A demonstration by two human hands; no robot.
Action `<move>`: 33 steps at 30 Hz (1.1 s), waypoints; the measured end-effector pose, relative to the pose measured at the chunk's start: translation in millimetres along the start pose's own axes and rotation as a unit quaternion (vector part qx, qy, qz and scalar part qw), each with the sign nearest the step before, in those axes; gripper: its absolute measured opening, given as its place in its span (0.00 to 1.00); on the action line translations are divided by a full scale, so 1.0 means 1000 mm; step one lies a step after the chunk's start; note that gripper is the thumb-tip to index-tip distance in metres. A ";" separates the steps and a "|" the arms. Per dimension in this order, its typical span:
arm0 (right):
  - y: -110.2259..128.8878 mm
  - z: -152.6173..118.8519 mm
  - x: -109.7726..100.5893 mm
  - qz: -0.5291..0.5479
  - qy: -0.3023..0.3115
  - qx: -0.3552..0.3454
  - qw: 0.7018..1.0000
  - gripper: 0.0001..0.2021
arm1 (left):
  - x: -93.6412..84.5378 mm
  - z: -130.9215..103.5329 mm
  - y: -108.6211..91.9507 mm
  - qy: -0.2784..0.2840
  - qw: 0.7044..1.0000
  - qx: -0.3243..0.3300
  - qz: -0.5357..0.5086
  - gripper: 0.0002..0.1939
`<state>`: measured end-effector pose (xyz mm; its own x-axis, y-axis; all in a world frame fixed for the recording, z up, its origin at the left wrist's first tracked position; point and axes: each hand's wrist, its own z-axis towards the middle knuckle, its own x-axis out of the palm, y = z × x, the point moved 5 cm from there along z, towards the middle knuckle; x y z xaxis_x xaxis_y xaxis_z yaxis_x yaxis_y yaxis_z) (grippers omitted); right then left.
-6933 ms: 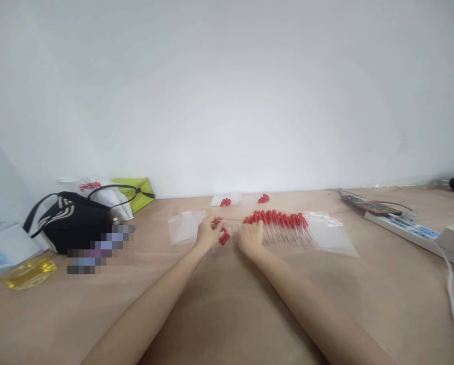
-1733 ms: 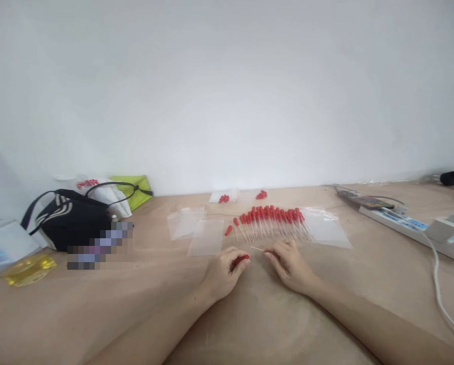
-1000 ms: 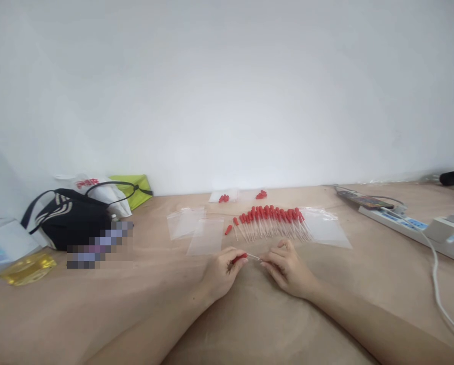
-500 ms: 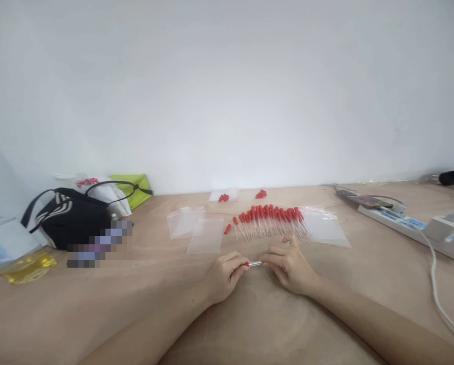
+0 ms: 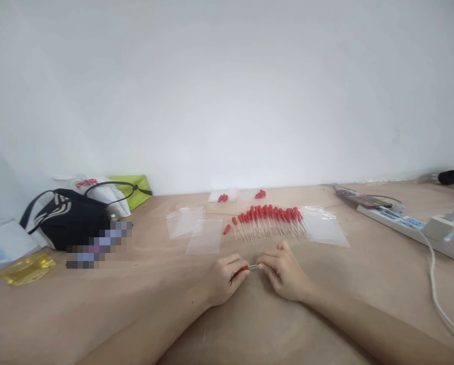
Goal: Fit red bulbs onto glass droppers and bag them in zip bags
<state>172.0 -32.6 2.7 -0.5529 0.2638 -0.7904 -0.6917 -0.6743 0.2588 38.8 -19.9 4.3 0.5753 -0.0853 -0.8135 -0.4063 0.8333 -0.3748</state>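
Note:
My left hand [image 5: 227,279] is closed on the red bulb of a dropper [image 5: 253,266]. The fingertips of my right hand [image 5: 282,271] pinch the far end of its thin clear tube, so the dropper lies level between both hands. Beyond them a row of red-capped droppers [image 5: 270,215] with clear stems rests side by side on the table. One loose red bulb [image 5: 227,229] lies at the row's left end. Two small groups of red bulbs [image 5: 222,198] sit further back near the wall.
Clear plastic bags [image 5: 204,237] lie left of the row, and another bag [image 5: 327,228] lies right of it. A black bag [image 5: 72,215] and a yellow packet [image 5: 28,268] are at the left. A power strip [image 5: 409,223] with a white cable [image 5: 432,284] and a phone [image 5: 365,199] are at the right.
My right hand has moved slightly left and closer to my left hand, now pinching the tube. More of the red bulb shows between my left fingers.

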 end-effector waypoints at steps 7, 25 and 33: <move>0.001 0.001 0.004 0.036 0.011 0.024 0.999 0.12 | 0.001 0.000 0.000 0.007 1.000 0.003 0.009 0.12; -0.009 0.004 -0.004 -0.063 -0.005 0.045 0.997 0.08 | -0.020 -0.002 0.030 -0.086 0.990 -0.079 0.074 0.22; -0.055 0.004 -0.003 0.011 -0.090 0.256 0.962 0.08 | -0.021 -0.007 0.051 -0.041 0.967 -0.228 0.105 0.11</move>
<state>209.7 7.2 -7.2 -0.6098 0.3991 -0.6847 -0.7916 -0.2653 0.5504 0.7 20.1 -0.4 0.4936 0.1188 -0.8616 -0.7799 0.4989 -0.3780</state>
